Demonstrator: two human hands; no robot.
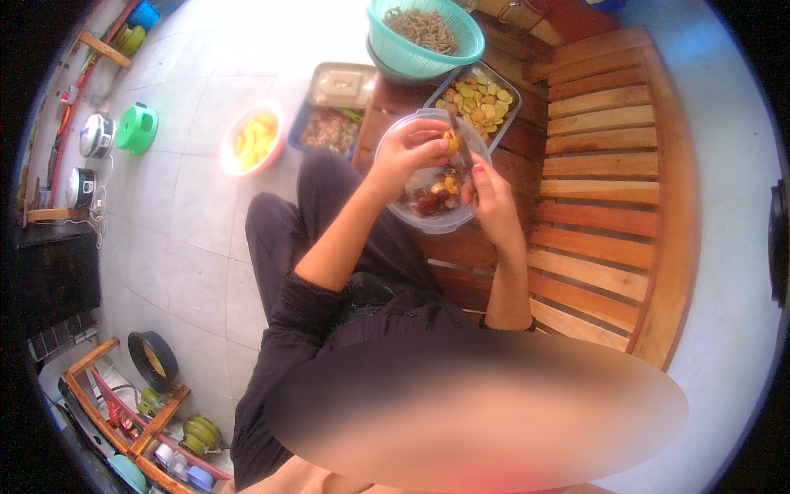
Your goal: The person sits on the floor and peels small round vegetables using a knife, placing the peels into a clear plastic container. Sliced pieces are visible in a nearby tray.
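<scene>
Over a clear plastic bowl (439, 223), my left hand (409, 156) pinches a small yellow-orange piece of food (451, 142); I cannot make out its kind. My right hand (496, 202) grips a knife (458, 128), its dark blade pointing up and away beside that piece. Dark reddish-brown bits and a few yellow pieces (440, 196) lie in the bowl. The bowl rests on the wooden bench by my lap. Just beyond it to the right is a metal tray (514, 103) of yellowish round slices (480, 103).
A turquoise basket (473, 43) of brownish strips stands at the far end of the bench. Left of the bench are a lidded container (341, 85) and a pink-rimmed bowl (274, 148) with yellow pieces. The slatted backrest (605, 189) rises at my right.
</scene>
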